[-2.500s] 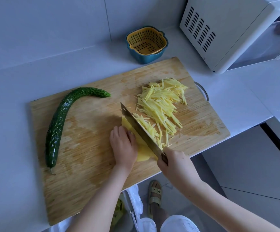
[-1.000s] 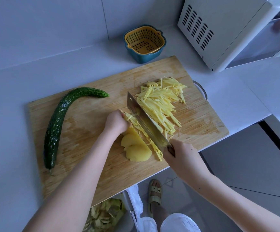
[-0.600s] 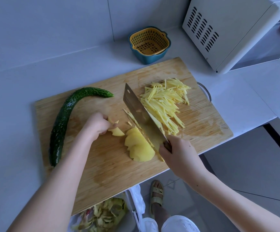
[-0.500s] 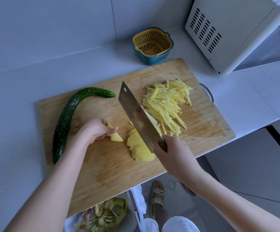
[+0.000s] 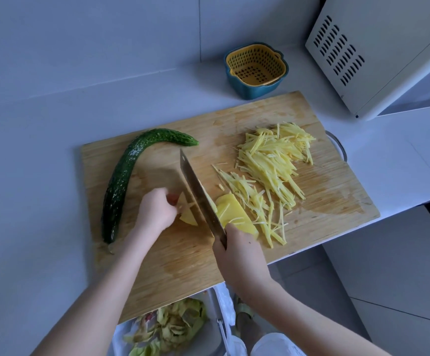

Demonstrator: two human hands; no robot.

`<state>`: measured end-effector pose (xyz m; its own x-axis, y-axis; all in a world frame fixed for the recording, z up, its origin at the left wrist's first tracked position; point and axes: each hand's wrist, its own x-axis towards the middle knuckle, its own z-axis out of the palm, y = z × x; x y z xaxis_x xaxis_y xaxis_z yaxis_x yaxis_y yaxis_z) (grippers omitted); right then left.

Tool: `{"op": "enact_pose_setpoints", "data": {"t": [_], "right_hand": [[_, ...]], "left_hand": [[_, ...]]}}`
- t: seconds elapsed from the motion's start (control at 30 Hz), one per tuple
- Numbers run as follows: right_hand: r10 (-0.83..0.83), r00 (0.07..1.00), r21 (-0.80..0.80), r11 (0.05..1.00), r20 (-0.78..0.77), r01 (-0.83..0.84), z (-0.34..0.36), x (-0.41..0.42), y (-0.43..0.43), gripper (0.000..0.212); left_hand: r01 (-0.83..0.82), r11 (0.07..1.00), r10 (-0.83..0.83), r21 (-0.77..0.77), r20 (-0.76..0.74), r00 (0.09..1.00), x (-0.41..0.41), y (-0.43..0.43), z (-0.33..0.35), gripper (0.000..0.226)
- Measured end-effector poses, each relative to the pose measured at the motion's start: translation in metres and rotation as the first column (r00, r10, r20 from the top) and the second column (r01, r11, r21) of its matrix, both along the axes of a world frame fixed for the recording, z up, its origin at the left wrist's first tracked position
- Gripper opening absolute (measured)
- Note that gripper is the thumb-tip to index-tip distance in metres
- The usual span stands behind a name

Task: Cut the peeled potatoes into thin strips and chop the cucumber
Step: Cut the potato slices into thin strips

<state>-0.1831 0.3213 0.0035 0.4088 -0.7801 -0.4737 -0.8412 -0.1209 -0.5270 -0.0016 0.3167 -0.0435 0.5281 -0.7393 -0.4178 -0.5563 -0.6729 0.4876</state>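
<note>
The left hand pinches a small pale-yellow potato piece on the cutting board. The right hand grips the cleaver handle; the blade stands between that piece and the stacked flat potato slices. Thin potato strips lie heaped on the board's right half. The cucumber, whole, dark green, bumpy and curved, lies along the left side.

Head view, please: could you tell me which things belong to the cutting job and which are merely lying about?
Job: cleaver, potato piece, potato slices, potato strips, cucumber, cutting board, left hand, right hand.
Lying about: strainer basket, microwave, peelings bin.
</note>
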Motion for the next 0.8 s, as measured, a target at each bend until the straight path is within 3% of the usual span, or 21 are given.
{"op": "enact_pose_setpoints", "data": {"t": [0.17, 0.47, 0.67, 0.8], "right_hand": [[0.083, 0.997, -0.053, 0.995, 0.003, -0.083, -0.007, 0.010, 0.011, 0.023], [0.038, 0.999, -0.047, 0.998, 0.031, -0.036, -0.003, 0.013, -0.013, 0.028], [0.064, 0.997, -0.089, 0.994, -0.047, -0.068, 0.007, 0.004, 0.002, 0.034], [0.075, 0.993, -0.075, 0.994, -0.095, -0.082, 0.004, 0.008, 0.008, 0.027]], "left_hand": [[-0.081, 0.985, 0.075, -0.155, -0.047, 0.996, -0.015, 0.008, 0.002, 0.003], [-0.247, 0.936, 0.202, -0.251, -0.193, 0.960, -0.022, 0.021, -0.008, 0.006], [-0.286, 0.923, 0.229, -0.257, -0.230, 0.946, -0.024, 0.022, -0.009, 0.004], [-0.224, 0.936, 0.183, -0.271, -0.169, 0.968, -0.025, 0.022, -0.003, 0.012]]}}
